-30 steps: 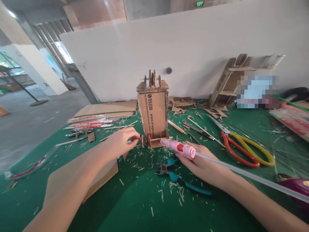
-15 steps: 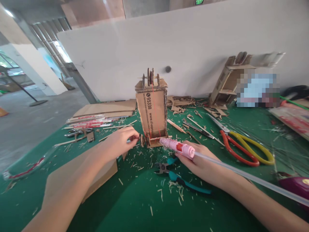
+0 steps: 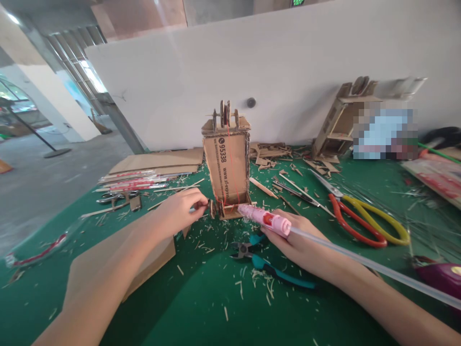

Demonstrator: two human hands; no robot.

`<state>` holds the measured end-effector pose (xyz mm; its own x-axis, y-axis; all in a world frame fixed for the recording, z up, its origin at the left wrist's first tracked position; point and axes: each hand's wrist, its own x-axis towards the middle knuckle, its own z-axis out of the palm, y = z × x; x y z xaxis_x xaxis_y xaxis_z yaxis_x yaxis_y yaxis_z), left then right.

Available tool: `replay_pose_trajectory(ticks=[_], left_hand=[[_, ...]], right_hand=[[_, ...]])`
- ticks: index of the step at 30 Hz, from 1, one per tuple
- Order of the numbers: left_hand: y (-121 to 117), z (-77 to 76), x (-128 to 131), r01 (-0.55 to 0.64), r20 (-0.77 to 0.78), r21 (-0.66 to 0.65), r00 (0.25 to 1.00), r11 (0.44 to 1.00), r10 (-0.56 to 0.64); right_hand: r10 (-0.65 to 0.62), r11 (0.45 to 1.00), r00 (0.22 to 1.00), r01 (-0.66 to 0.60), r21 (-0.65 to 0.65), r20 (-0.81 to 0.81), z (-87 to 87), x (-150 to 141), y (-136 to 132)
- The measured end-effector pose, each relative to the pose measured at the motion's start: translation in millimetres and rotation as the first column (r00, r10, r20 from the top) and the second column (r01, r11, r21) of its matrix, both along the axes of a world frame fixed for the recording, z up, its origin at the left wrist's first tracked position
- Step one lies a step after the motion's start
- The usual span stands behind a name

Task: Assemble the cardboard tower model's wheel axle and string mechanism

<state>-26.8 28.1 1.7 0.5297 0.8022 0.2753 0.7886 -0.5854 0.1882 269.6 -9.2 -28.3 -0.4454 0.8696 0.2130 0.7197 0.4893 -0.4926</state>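
An upright cardboard tower (image 3: 226, 168) with small wheels on top and a red thread down its front stands on the green mat (image 3: 201, 298). My left hand (image 3: 182, 211) pinches a small cardboard wheel on a stick at the tower's lower left corner. My right hand (image 3: 298, 242) grips a pink glue gun (image 3: 264, 218), its nozzle touching the tower's open base. A long clear glue stick (image 3: 363, 262) trails from the gun's back toward the lower right.
Teal pliers (image 3: 268, 269) lie just under my right hand. Red and yellow scissors (image 3: 363, 221) lie to the right. A flat cardboard sheet (image 3: 108, 269) sits under my left forearm. Sticks, scraps and another cardboard model (image 3: 340, 122) litter the back; a white wall stands behind.
Hardly anything differs; the view shifted slightly and both hands keep their places at the tower's base.
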Motion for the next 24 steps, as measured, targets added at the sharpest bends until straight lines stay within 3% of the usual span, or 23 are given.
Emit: replay_pose_trajectory(ticks=[9,20,22,24], left_hand=[[-0.2,-1.2,0.0,-0.006,0.026,-0.014,1.000,1.000,0.006],[0.5,-2.4,-1.7,0.004,0.025,0.006,1.000,1.000,-0.004],[1.0,-3.5,-2.4,-0.001,0.021,0.010,1.000,1.000,0.001],[1.6,-4.1,-3.0,0.000,0.020,0.016,1.000,1.000,0.000]], right_hand=[[-0.001,1.000,1.000,0.002,0.023,-0.013,-0.3,1.3,0.6],[-0.059,0.996,0.977,0.070,0.046,-0.204,8.5,13.9,-0.2],[-0.116,0.991,0.965,0.129,0.039,-0.234,8.0,22.3,3.9],[-0.247,0.962,0.933,0.269,0.049,-0.260,7.3,30.8,12.7]])
